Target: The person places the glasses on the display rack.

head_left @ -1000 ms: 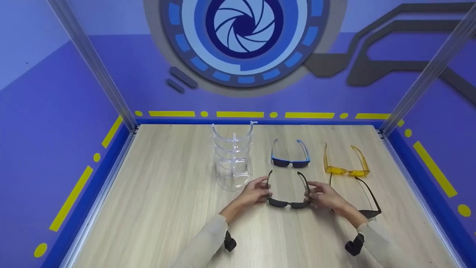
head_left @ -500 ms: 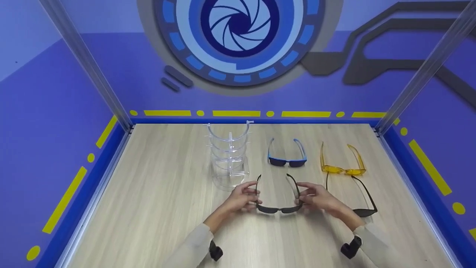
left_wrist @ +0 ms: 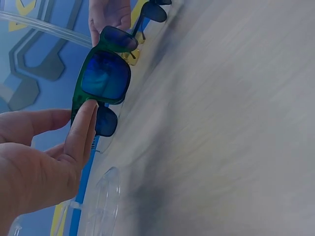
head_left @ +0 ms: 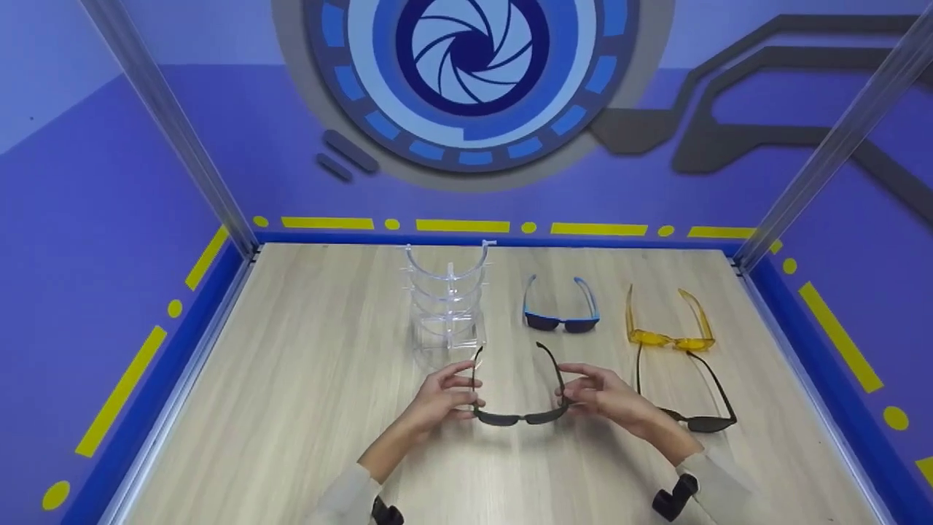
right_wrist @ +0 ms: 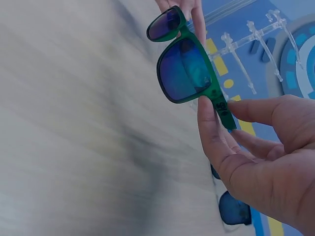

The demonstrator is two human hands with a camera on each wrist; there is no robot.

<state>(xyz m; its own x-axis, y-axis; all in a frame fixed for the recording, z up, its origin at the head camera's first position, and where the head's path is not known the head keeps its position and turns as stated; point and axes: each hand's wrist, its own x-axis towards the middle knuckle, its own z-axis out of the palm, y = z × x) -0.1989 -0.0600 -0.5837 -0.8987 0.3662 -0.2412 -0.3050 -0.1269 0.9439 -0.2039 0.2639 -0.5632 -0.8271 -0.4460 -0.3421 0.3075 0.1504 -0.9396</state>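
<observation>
Between both hands is a pair of dark green sunglasses [head_left: 498, 419], raised off the table with the temples unfolded and pointing away. My left hand [head_left: 439, 397] pinches the frame at its left hinge; in the left wrist view its fingers [left_wrist: 81, 128] touch the frame's edge by a blue mirrored lens. At the other hinge my right hand [head_left: 601, 394] pinches the temple between thumb and fingers, clearest in the right wrist view on the green frame [right_wrist: 221, 105]. Just behind the left hand stands a clear plastic eyewear display stand [head_left: 450, 299] with several tiers.
Blue-framed sunglasses [head_left: 561, 322] lie behind the hands. Yellow glasses [head_left: 670, 340] rest at the right, with black sunglasses [head_left: 711, 424] in front of them, close to the right forearm. Walls and metal posts [head_left: 860, 146] enclose the wooden table [head_left: 291, 350].
Both hands have carried the green sunglasses leftward and a little toward me, to just in front of the display stand. The other glasses stay in place; the head view has shifted slightly.
</observation>
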